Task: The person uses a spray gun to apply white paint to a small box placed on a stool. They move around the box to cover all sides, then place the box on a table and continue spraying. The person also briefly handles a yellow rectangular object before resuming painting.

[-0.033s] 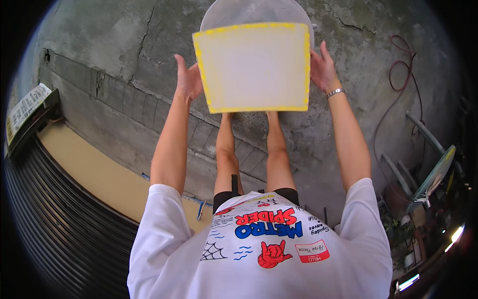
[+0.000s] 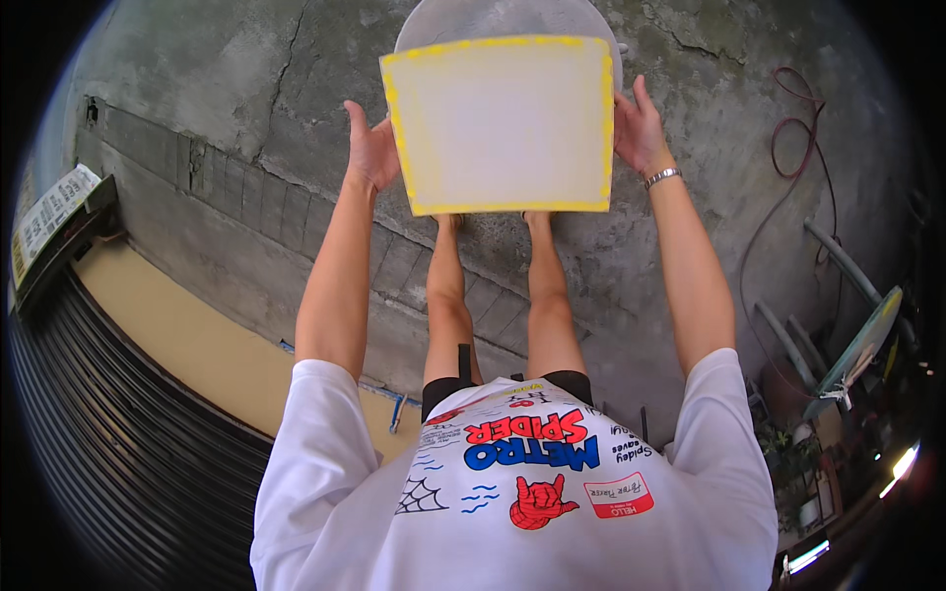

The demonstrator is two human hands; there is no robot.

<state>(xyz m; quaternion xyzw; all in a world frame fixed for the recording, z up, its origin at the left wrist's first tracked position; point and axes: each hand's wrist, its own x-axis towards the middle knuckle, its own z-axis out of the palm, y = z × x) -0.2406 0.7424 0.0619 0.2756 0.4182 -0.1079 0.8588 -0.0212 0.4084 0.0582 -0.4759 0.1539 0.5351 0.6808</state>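
A flat white board (image 2: 501,128) with a painted-looking yellow border is held up in front of me, its face toward me. My left hand (image 2: 372,153) grips its left edge, thumb sticking up and away from the board, the other fingers partly hidden behind it. At the right edge my right hand (image 2: 641,135) holds the board the same way, thumb raised and fingertips tucked behind. Directly beyond the board is a pale grey, round-topped surface (image 2: 503,18), largely covered by it; whether the two touch I cannot tell.
Cracked grey concrete floor (image 2: 227,69) spreads around my feet. A dark red hose (image 2: 810,148) lies coiled at the right, near metal pipes (image 2: 843,261) and a tilted round-edged panel (image 2: 857,355). On the left are a ribbed dark shutter (image 2: 128,443) and a sign box (image 2: 59,231).
The board and both hands have shifted slightly upward in the picture, away from me. My grip looks the same.
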